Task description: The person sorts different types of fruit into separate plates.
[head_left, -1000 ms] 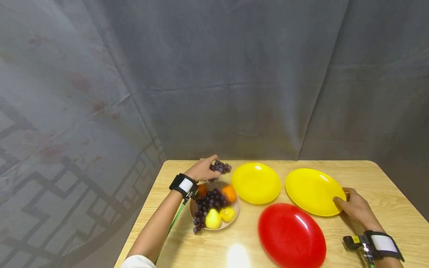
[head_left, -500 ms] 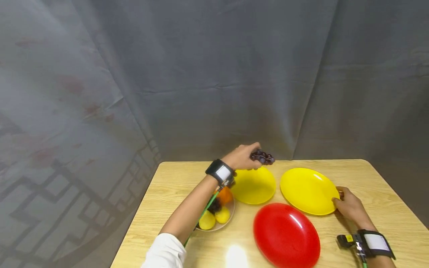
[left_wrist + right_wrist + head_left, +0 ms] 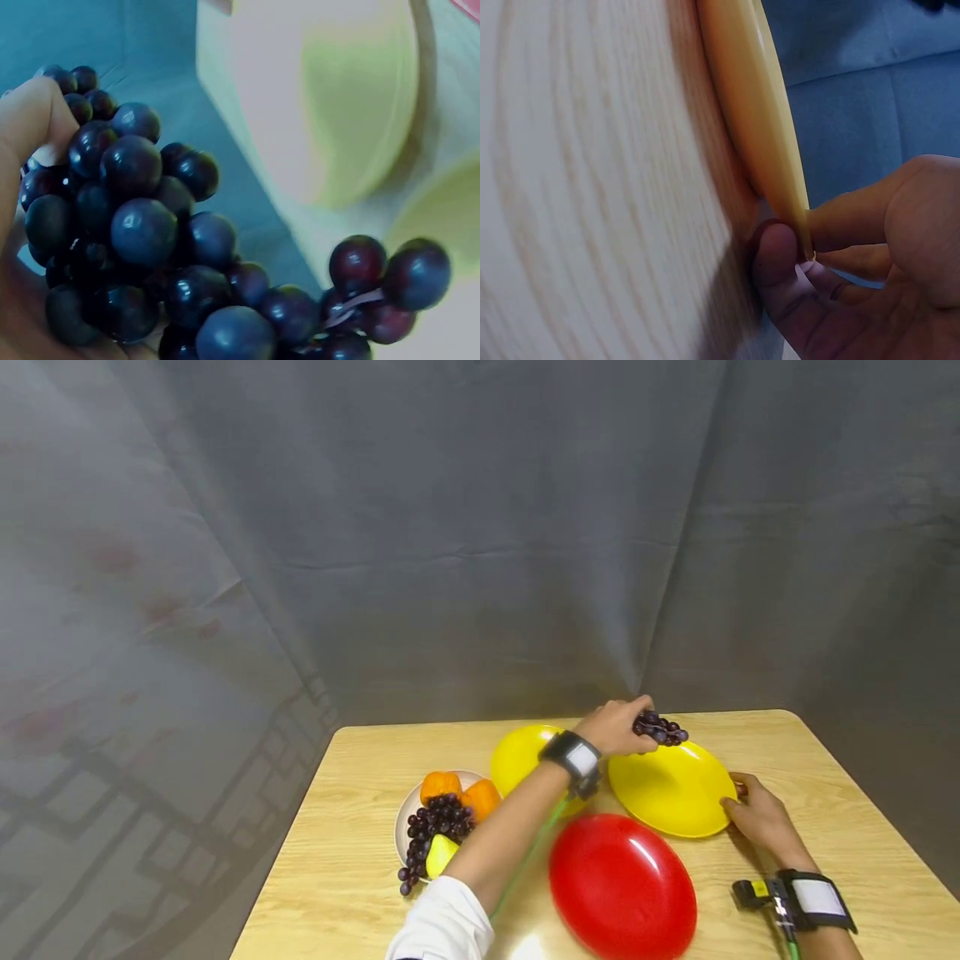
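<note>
My left hand (image 3: pixel 617 727) grips a bunch of dark purple grapes (image 3: pixel 660 728) in the air above the back edge of the right yellow plate (image 3: pixel 671 793). In the left wrist view the grapes (image 3: pixel 142 232) fill much of the picture, with the fingers around one end. At that plate's right rim, my right hand (image 3: pixel 765 817) pinches the edge. The right wrist view shows the plate (image 3: pixel 754 97) side-on above the wood, its rim between thumb and fingers.
A red plate (image 3: pixel 622 889) lies in front. Behind the left forearm is another yellow plate (image 3: pixel 517 752), partly hidden. A shallow bowl (image 3: pixel 405 814) at left holds oranges (image 3: pixel 441 786), more grapes (image 3: pixel 431 827) and a yellow pear (image 3: pixel 441 855). Grey cloth (image 3: pixel 465 610) hangs behind the table (image 3: pixel 337 843).
My left hand has carried the grapes rightward from the fruit bowl, past the left yellow plate, to above the right one. The right hand keeps its hold on the rim. The view has shifted slightly.
</note>
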{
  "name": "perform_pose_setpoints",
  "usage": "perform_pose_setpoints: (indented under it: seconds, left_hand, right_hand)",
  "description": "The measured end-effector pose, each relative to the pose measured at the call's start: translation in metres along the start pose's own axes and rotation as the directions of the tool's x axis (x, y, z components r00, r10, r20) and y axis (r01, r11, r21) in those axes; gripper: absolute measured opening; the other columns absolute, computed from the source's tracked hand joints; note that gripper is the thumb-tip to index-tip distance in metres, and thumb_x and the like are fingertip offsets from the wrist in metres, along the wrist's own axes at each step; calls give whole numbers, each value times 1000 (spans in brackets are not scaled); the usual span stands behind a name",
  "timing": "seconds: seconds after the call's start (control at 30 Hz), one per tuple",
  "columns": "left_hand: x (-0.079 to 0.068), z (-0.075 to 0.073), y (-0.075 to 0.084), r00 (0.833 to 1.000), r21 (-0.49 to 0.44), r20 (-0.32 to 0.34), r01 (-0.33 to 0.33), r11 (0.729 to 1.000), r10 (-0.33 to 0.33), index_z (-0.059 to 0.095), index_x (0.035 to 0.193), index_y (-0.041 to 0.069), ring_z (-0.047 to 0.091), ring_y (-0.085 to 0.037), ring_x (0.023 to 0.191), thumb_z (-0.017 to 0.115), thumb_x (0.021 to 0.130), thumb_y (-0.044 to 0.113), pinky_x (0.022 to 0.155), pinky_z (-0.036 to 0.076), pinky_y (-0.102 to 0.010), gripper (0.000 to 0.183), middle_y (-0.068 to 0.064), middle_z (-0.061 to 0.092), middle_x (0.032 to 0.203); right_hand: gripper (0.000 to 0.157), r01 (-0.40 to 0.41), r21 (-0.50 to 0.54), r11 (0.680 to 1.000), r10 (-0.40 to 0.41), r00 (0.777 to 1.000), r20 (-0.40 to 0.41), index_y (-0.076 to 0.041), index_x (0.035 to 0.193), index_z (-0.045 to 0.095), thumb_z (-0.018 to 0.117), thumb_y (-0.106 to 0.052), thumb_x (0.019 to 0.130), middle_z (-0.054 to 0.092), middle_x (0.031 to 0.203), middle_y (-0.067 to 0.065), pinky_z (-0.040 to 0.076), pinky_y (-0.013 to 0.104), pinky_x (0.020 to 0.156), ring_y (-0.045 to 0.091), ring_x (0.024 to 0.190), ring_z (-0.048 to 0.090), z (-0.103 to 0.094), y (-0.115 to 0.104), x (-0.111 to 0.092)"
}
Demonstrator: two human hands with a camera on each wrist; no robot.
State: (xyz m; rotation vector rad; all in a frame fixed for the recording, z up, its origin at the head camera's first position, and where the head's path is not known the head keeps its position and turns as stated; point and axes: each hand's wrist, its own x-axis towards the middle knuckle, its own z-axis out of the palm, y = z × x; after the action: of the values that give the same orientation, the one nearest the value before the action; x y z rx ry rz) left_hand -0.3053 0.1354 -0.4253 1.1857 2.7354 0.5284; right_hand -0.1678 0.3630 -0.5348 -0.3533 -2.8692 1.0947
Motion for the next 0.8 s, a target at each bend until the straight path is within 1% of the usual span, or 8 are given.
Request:
perform_pose_setpoints:
  seconds: [0.17, 0.27, 0.37, 0.5, 0.6, 0.7, 0.8]
  left_hand:
    - [10, 24, 23, 999, 116, -10, 34, 993, -33, 43, 133, 36, 51, -7, 83, 66, 83, 51, 67, 45, -18, 57, 8, 55, 100]
    - [15, 38, 34, 999, 214, -25, 29, 976, -24, 42, 134, 36, 50, -6, 85, 65, 84, 55, 70, 46, -19, 58, 9, 55, 103]
    - [17, 48, 42, 999, 280, -39, 19, 960, -9, 43, 133, 36, 52, -6, 88, 65, 84, 57, 76, 48, -22, 58, 8, 57, 105]
    - [14, 60, 49, 999, 316, -53, 14, 949, 3, 43, 132, 34, 54, -8, 92, 65, 82, 58, 84, 47, -26, 59, 7, 59, 107]
    - [9, 67, 50, 999, 339, -51, 20, 940, -3, 43, 131, 34, 54, -9, 92, 65, 81, 57, 85, 47, -27, 59, 5, 59, 108]
    - [5, 72, 50, 1000, 352, -23, 13, 936, -6, 43, 131, 33, 54, -10, 93, 65, 82, 53, 85, 48, -25, 57, 5, 58, 109]
    - [0, 74, 50, 1000, 350, 14, -11, 937, 6, 45, 130, 33, 55, -10, 93, 67, 85, 47, 83, 49, -24, 52, 5, 58, 109]
  right_hand:
    - [58, 0, 21, 1000, 0, 1000, -4, 20, 138, 25, 48, -13, 96, 40, 124, 44, 37, 67, 92, 55, 110, 42, 6, -2, -6]
    - [57, 17, 26, 1000, -16, 1000, -15, 19, 138, 26, 48, -13, 96, 41, 125, 45, 36, 68, 92, 56, 111, 42, 9, -2, -9]
    - [57, 12, 32, 999, -12, 1000, -14, 18, 139, 25, 48, -13, 97, 39, 126, 45, 36, 69, 93, 56, 113, 40, 11, -4, -11]
    - [58, -10, 36, 999, 10, 1000, -10, 18, 140, 24, 48, -12, 97, 38, 127, 45, 36, 69, 94, 56, 113, 40, 11, -6, -13]
    - [57, -5, 25, 1000, 5, 1000, -8, 18, 140, 25, 48, -11, 97, 39, 126, 44, 36, 68, 94, 56, 113, 40, 11, -7, -13]
    - [56, 11, 13, 1000, -11, 1000, -6, 18, 139, 26, 48, -11, 97, 39, 125, 45, 36, 68, 93, 56, 112, 41, 11, -9, -14]
    - [55, 19, 6, 1000, -19, 1000, -2, 18, 139, 25, 48, -10, 97, 39, 124, 45, 36, 69, 93, 57, 112, 40, 11, -10, -16]
